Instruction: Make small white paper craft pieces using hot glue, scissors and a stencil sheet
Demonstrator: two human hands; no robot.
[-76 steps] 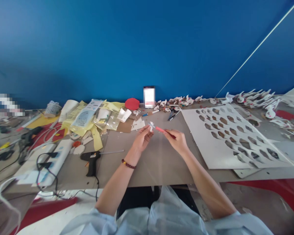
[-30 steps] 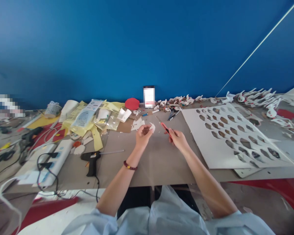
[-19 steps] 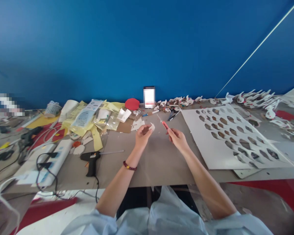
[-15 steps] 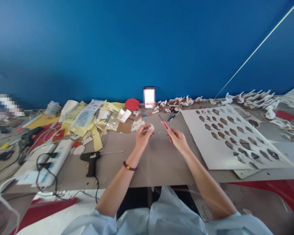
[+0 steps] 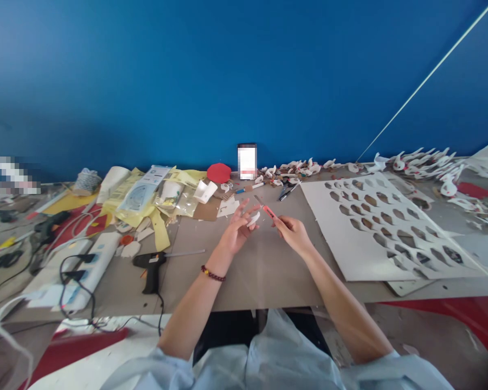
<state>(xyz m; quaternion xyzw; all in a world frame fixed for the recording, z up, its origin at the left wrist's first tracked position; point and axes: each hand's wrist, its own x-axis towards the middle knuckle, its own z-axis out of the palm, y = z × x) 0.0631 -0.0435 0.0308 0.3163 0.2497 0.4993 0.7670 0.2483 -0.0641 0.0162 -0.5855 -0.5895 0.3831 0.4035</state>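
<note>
A small white curved piece [image 5: 253,219] is held in the fingers of my left hand [image 5: 237,230], over the middle of the grey table [image 5: 244,281]. My right hand [image 5: 291,230] is closed around a red craft knife [image 5: 269,212]. Its thin blade points up and left, just beyond the white piece. The two hands are a short way apart. Behind them, white scraps [image 5: 229,206] and a black pen [image 5: 288,190] lie on the table.
A black glue gun [image 5: 151,268] and a white power strip [image 5: 93,268] lie at left, with yellow packaging [image 5: 159,230] behind. A phone [image 5: 247,161] stands against the blue wall. At right lies a white board with cut-out holes [image 5: 329,233]; white curled pieces [image 5: 427,162] are heaped behind.
My left hand has turned, with its fingers more spread and the white piece lower. My right hand has brought the knife a little left and down, closer to the piece.
</note>
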